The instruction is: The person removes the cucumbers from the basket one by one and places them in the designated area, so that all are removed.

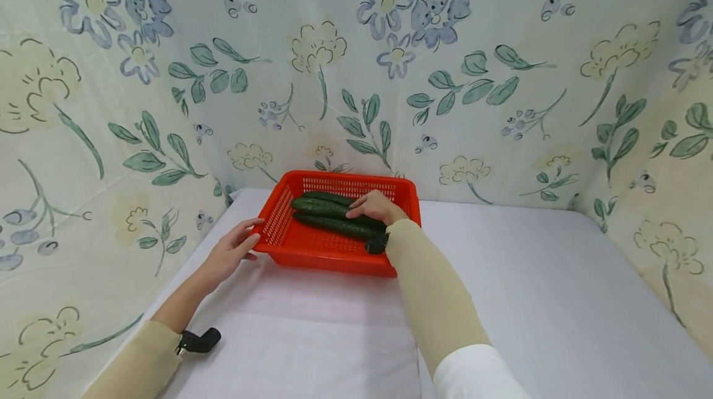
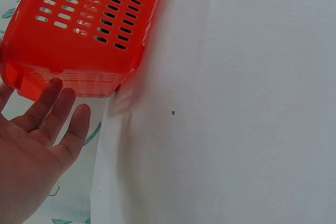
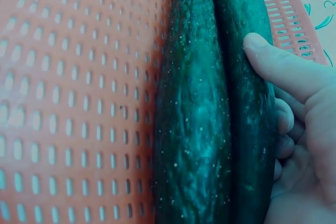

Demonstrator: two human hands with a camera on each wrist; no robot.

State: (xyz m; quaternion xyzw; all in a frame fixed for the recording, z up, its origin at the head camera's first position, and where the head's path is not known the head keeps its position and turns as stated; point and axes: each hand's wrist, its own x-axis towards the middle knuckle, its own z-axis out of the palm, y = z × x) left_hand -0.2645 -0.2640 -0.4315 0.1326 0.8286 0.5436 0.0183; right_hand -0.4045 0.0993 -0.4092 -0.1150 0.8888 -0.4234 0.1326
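Inside a red plastic basket with slotted walls, several dark green cucumbers lie side by side. My right hand reaches over them from the right. In the right wrist view its thumb presses on one cucumber while the other fingers curl round the far side. A second cucumber lies against the held one, nearer the front. My left hand grips the basket's left rim; the left wrist view shows its fingers spread by the end wall, with the thumb mostly out of sight.
The basket stands on a table with a white cloth, near the back edge. Flower-patterned curtain hangs behind and at both sides. Each wrist wears a small black camera.
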